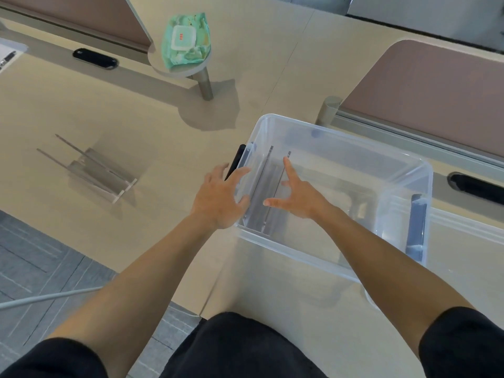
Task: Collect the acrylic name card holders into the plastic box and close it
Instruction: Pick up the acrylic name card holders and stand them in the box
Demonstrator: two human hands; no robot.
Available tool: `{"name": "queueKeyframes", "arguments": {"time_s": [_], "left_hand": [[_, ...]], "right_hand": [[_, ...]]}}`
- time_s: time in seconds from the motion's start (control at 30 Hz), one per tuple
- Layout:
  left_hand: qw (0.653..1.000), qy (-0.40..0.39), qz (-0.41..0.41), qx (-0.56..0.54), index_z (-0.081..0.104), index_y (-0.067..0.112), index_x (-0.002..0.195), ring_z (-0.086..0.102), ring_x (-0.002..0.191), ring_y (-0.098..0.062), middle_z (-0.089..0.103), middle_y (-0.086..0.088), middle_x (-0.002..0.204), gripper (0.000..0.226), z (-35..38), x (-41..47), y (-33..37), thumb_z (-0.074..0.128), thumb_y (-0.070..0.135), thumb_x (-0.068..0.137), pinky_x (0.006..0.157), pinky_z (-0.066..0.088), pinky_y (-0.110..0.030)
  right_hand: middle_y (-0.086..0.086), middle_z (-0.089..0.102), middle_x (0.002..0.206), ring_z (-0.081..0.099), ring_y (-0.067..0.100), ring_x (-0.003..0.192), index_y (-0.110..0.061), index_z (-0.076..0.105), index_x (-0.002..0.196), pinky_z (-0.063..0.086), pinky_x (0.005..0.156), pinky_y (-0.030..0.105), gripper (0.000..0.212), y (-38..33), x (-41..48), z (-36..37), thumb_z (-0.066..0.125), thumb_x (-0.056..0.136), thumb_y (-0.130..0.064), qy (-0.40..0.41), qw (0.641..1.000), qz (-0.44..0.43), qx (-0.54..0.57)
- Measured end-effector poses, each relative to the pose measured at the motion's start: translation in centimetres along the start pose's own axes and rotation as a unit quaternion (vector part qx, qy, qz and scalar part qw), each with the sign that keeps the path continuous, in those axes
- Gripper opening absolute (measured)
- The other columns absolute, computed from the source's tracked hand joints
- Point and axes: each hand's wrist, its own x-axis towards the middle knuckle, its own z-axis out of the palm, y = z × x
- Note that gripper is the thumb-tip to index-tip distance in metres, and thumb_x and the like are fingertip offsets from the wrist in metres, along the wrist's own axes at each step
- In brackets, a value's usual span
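A clear plastic box (403, 170) stands open on the beige desk at centre right, with dark latches on its left and right ends. Two acrylic name card holders (263, 186) stand upright inside it against the left wall. My left hand (218, 197) hovers at the box's left rim, fingers spread, holding nothing. My right hand (297, 195) is inside the box just right of the holders, fingers apart, index finger near the top of one holder. Two more acrylic holders (95, 170) stand side by side on the desk at the left.
A green pack of wet wipes (186, 40) lies on a small round raised shelf at the back. Pinkish desk dividers (436, 96) rise behind the box and at the back left. Black cable grommets (94, 59) sit in the desk. The desk's edge and grey floor lie at lower left.
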Motion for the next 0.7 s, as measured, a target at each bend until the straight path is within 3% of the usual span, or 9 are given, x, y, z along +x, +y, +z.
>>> {"name": "queueKeyframes", "arguments": {"time_s": [0.1,0.17,0.23,0.3,0.5,0.63,0.7], "left_hand": [[0.998,0.036,0.028,0.05,0.047,0.026,0.136,0.033,0.127,-0.038,0.033,-0.014,0.146,0.054,-0.4,-0.4,1.2,0.06,0.037,0.085,0.107,0.034,-0.044],[0.994,0.064,0.08,0.044,0.058,0.021,0.125,0.04,0.119,-0.039,0.045,-0.014,0.136,0.043,-0.7,-0.7,2.2,0.058,0.036,0.085,0.102,0.038,-0.044],[0.987,0.073,0.143,0.027,0.068,0.02,0.11,0.052,0.108,-0.037,0.06,-0.011,0.118,0.038,-0.9,-0.7,3.6,0.048,0.04,0.084,0.096,0.043,-0.044],[0.984,0.032,0.178,-0.009,0.071,0.019,0.102,0.061,0.097,-0.035,0.067,-0.007,0.104,0.042,-0.9,-1.0,5.5,0.041,0.041,0.082,0.089,0.047,-0.042],[0.959,-0.109,0.244,-0.096,0.067,0.025,0.092,0.063,0.093,-0.027,0.068,0.0,0.095,0.017,1.9,-4.6,11.4,0.051,0.029,0.09,0.076,0.051,-0.035],[0.933,-0.157,0.312,-0.084,0.063,0.025,0.087,0.06,0.086,-0.02,0.068,0.006,0.094,0.015,3.6,-7.5,16.8,0.05,0.032,0.092,0.071,0.044,-0.03],[0.917,-0.179,0.344,-0.092,0.066,0.027,0.088,0.063,0.085,-0.02,0.069,0.007,0.092,0.017,4.3,-8.9,19.8,0.05,0.032,0.091,0.072,0.047,-0.03]], "right_hand": [[-0.002,0.064,0.127,0.059,0.022,0.118,-0.031,0.047,0.142,0.048,0.098,0.039,0.066,-0.1,-2.4,-2.7,0.063,0.086,-0.061,0.054,0.996,0.007,-0.073],[-0.003,0.069,0.11,0.062,0.02,0.107,-0.026,0.065,0.119,0.048,0.088,0.034,0.039,0.2,-5.2,-4.4,0.06,0.091,-0.054,0.088,0.988,0.019,-0.122],[-0.005,0.069,0.1,0.063,0.019,0.098,-0.026,0.067,0.103,0.05,0.085,0.034,0.028,0.7,-8.9,-5.6,0.06,0.092,-0.051,0.119,0.983,0.049,-0.133],[-0.007,0.069,0.096,0.064,0.017,0.093,-0.028,0.065,0.095,0.051,0.085,0.035,0.022,1.2,-13.3,-6.2,0.06,0.092,-0.049,0.153,0.975,0.09,-0.13],[-0.006,0.072,0.094,0.067,0.015,0.082,-0.023,0.071,0.097,0.056,0.08,0.034,0.019,2.4,-26.7,-4.6,0.063,0.093,-0.04,0.244,0.944,0.199,-0.102],[-0.007,0.072,0.095,0.065,0.016,0.089,-0.025,0.071,0.099,0.055,0.085,0.039,0.02,4.7,-34.1,-3.2,0.062,0.093,-0.041,0.264,0.917,0.282,-0.098],[-0.007,0.072,0.096,0.065,0.016,0.09,-0.025,0.072,0.1,0.053,0.084,0.035,0.02,6.1,-37.8,-2.4,0.061,0.094,-0.041,0.283,0.901,0.316,-0.088]]}}
